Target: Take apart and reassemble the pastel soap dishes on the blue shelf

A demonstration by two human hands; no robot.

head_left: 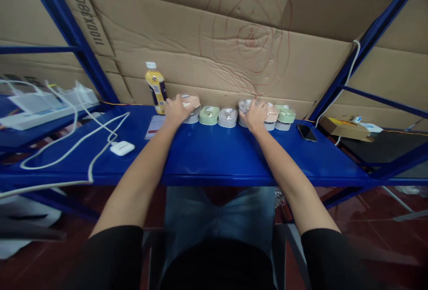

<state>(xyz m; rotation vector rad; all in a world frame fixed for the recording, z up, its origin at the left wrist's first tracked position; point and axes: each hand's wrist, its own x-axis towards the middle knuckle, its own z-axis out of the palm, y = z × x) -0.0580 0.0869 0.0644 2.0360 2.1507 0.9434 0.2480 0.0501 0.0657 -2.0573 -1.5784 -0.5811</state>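
Observation:
Several small round-cornered containers stand in a row along the back of the blue shelf [214, 156]. My left hand [177, 110] is wrapped round the pink container [191, 100] at the row's left end, which sits on a grey one. Next to it are a green container [209, 115] and a grey container [228, 117]. My right hand [257, 114] is closed on another grey container [244, 105], its fingers partly covering it. Just right of that hand, a pink container [272, 112] and a green container [286, 112] each rest on a grey one.
A yellow bottle [156, 88] and a printed card [154, 126] are left of the row. White cables and a white earphone case [122, 148] lie at the left. A phone [306, 132] is at the right, near a small open cardboard box [346, 128]. Cardboard [167, 27] walls the back.

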